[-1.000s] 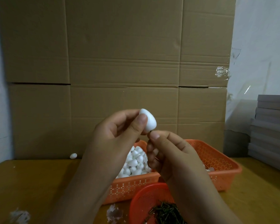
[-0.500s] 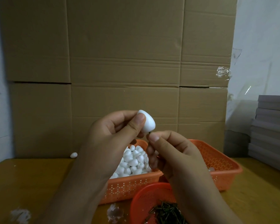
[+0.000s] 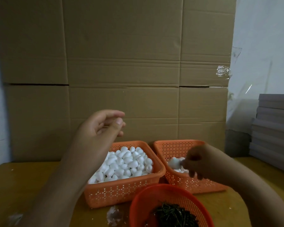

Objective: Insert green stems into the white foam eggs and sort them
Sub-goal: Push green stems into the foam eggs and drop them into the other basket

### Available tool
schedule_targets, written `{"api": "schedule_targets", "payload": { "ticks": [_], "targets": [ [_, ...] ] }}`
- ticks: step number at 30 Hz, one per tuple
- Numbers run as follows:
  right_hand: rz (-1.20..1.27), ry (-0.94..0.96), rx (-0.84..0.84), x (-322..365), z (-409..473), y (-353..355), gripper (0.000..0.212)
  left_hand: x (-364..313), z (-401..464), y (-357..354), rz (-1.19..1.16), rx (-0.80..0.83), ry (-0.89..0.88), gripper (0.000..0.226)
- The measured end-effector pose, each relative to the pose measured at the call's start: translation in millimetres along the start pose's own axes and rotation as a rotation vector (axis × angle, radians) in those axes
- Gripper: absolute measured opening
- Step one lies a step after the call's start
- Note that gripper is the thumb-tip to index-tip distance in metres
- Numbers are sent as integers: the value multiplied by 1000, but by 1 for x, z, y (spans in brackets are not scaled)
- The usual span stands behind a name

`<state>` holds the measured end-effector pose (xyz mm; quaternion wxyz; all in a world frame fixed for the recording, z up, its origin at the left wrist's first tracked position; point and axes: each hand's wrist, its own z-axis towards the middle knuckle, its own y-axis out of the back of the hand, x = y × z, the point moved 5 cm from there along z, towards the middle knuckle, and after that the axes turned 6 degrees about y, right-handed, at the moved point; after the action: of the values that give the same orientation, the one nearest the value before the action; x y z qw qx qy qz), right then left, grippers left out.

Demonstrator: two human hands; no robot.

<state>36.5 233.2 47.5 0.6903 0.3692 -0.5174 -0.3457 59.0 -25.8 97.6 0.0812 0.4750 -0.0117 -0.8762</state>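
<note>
My left hand (image 3: 105, 125) hangs raised above the left orange basket (image 3: 121, 190) with loosely curled fingers and holds nothing. That basket is heaped with several white foam eggs (image 3: 126, 161). My right hand (image 3: 198, 161) is low inside the right orange basket (image 3: 179, 148). Its fingertips pinch a blurred white foam egg (image 3: 175, 162); the stem itself cannot be made out. A few more eggs lie under it. A round red basket (image 3: 154, 190) at the front holds a pile of green stems (image 3: 174, 215).
A tall cardboard wall (image 3: 138, 71) closes off the back of the wooden table (image 3: 31, 185). A stack of grey boards (image 3: 272, 128) stands at the right. Foam crumbs (image 3: 113, 215) lie in front of the left basket.
The hands have parted. My left hand let go of the egg and stays raised. My right hand carried the egg down and right into the right basket.
</note>
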Motion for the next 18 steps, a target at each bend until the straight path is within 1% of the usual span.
{"api": "schedule_targets", "payload": {
  "ticks": [1, 2, 3, 4, 6, 7, 8, 9, 10, 12, 14, 16, 17, 18],
  "targets": [
    [-69, -55, 52, -12, 3, -5, 21, 0, 1, 2, 12, -13, -5, 18],
    [-99, -100, 67, -21, 7, -8, 22, 0, 1, 3, 22, -21, -9, 19],
    [-116, -136, 26, -29, 10, -9, 22, 0, 2, 3, 29, -26, -13, 19],
    [-141, -168, -82, -36, 14, -6, 22, 0, 2, 4, 34, -30, -16, 19],
    [-211, -213, -370, -45, 15, 7, 26, -1, 2, 4, 42, -36, -22, 19],
    [-233, -226, -455, -46, 13, 10, 31, -1, 2, 5, 45, -39, -24, 19],
    [-233, -229, -485, -46, 12, 11, 40, -1, 2, 5, 51, -41, -27, 19],
    [-219, -214, -479, -47, 12, 11, 47, -1, 2, 6, 59, -41, -28, 19],
    [-205, -192, -453, -47, 13, 9, 48, 0, 3, 6, 66, -39, -27, 19],
    [-148, -116, -369, -41, 16, 5, 35, 1, 4, 6, 78, -34, -24, 19],
    [-108, -24, -192, -28, 18, -8, 18, 4, 5, 6, 89, -29, -16, 19],
    [-112, 64, -12, -11, 15, -25, 14, 5, 5, 6, 91, -25, -13, 19],
    [-107, 103, 35, -2, 14, -33, 15, 5, 5, 6, 94, -27, -18, 19],
    [-96, 138, 47, 6, 13, -38, 16, 4, 5, 6, 93, -34, -25, 19]
  ]
}}
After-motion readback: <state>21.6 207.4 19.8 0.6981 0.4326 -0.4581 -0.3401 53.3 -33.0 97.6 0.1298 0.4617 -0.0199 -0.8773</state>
